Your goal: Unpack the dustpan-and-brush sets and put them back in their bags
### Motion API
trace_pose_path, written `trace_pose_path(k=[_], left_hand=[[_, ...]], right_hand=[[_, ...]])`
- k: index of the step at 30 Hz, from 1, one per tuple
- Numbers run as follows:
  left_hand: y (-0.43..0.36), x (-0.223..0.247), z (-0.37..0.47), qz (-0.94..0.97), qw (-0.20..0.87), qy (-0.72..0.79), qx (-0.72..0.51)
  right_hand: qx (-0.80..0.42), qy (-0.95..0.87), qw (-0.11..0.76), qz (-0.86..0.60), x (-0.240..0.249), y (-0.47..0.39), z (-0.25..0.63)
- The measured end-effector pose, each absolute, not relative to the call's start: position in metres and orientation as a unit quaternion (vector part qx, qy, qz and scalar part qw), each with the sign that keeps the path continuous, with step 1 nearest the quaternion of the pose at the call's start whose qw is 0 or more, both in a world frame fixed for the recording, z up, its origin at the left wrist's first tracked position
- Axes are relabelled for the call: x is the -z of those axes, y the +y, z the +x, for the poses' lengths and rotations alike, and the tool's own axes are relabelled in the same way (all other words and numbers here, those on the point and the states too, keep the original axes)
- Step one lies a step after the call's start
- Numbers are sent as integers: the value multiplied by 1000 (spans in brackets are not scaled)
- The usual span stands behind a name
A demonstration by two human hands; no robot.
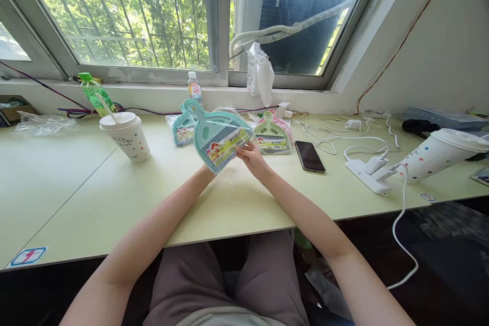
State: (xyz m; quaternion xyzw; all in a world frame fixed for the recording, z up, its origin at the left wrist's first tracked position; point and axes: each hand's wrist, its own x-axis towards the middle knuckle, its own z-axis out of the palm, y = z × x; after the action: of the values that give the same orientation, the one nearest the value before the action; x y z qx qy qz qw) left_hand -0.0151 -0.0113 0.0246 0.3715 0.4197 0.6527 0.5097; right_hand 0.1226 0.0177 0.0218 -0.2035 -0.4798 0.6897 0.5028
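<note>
A mint-green mini dustpan and brush set (219, 137) in clear wrap is held up, tilted, above the table. My right hand (250, 157) pinches its lower right edge, thumb at the front. My left hand (207, 173) reaches behind the set's lower left side; only the wrist area shows, and its fingers are hidden by the set. Behind on the left lies another mint-green wrapped dustpan set (183, 132), partly covered by the raised one. Just beyond my right hand rests a green dustpan set (272, 137), with pink showing behind it.
A pale yellow-green table (160, 209) runs under the window. A lidded paper cup (128, 137) and a green-capped bottle (93, 92) stand left. To the right lie a phone (309, 156), a power strip (369, 175) with white cables and a large tipped cup (439, 155).
</note>
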Motion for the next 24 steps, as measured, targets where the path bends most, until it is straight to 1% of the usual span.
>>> trace_pose_path(k=[3,6,11,24], left_hand=[[-9,-26,-17,325,553,373,-670],[-9,-26,-18,334,557,338,-681],[-8,-19,-18,395,530,374,-651],[-9,-16,-21,436,540,383,-610]], right_hand=[[-658,-438,567,-231,-19,29,128],[-642,-422,592,-244,-15,37,131],[-642,-424,587,-252,-11,45,134],[-664,-418,567,-251,-10,54,139]])
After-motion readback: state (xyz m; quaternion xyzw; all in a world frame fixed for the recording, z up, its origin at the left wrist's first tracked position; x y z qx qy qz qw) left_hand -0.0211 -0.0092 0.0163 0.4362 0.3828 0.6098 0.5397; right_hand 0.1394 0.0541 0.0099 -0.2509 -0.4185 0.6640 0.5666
